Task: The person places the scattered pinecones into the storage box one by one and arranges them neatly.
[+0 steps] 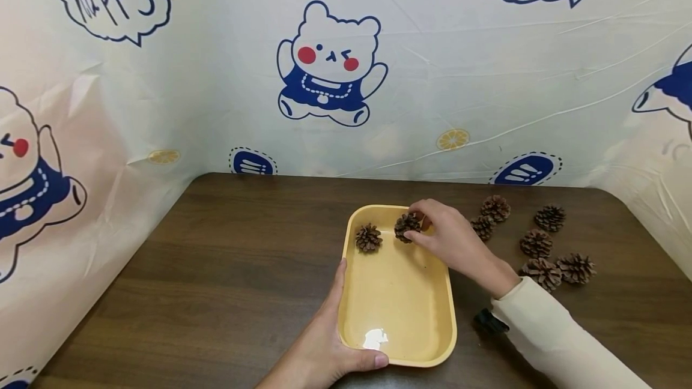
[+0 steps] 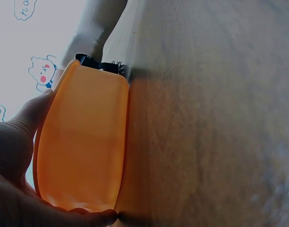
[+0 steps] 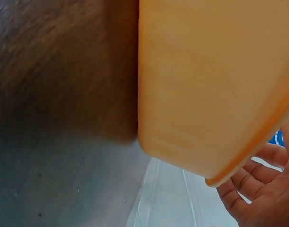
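Note:
A yellow rectangular tray (image 1: 397, 305) rests on the brown table, its smooth outer wall also seen in the left wrist view. My left hand (image 1: 330, 341) grips its near left corner, with the thumb along the near rim and the fingers against the left side. Over the tray's far right part, my right hand (image 1: 451, 236) pinches a brown pine cone (image 1: 406, 228) between thumb and fingers. Another pine cone (image 1: 369, 238) lies in the tray's far left corner. In the right wrist view the tray wall (image 3: 206, 85) hides the held pine cone.
Several loose pine cones (image 1: 536, 244) lie on the table right of the tray, some behind my right forearm. Bare wooden tabletop (image 1: 243, 245) stretches to the left. A printed cloth (image 1: 405, 89) with cartoon bears hangs behind and at both sides.

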{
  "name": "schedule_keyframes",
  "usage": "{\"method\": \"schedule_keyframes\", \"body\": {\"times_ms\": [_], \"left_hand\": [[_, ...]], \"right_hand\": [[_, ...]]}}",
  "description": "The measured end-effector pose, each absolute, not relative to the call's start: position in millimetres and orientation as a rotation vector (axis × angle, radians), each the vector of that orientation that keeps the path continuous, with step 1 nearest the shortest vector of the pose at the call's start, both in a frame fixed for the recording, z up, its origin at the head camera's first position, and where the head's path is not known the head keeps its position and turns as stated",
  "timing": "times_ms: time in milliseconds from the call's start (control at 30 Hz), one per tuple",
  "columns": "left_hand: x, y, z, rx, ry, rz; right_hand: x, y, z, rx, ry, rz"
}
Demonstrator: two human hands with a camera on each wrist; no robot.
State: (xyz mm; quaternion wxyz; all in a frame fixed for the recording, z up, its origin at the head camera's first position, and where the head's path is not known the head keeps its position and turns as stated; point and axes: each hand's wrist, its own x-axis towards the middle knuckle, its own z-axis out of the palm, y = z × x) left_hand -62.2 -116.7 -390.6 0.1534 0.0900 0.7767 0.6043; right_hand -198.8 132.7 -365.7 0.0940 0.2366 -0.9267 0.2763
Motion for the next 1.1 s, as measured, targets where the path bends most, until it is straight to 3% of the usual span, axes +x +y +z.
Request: {"method": "schedule_keyframes", "body": {"times_ms": [1100], "left_hand": [[-60.9,-117.3,-388.6,0.209,2.261,1.672]], "right_hand": [[-205.9,128.8,-371.1,0.742,-2.838,0.687]]}}
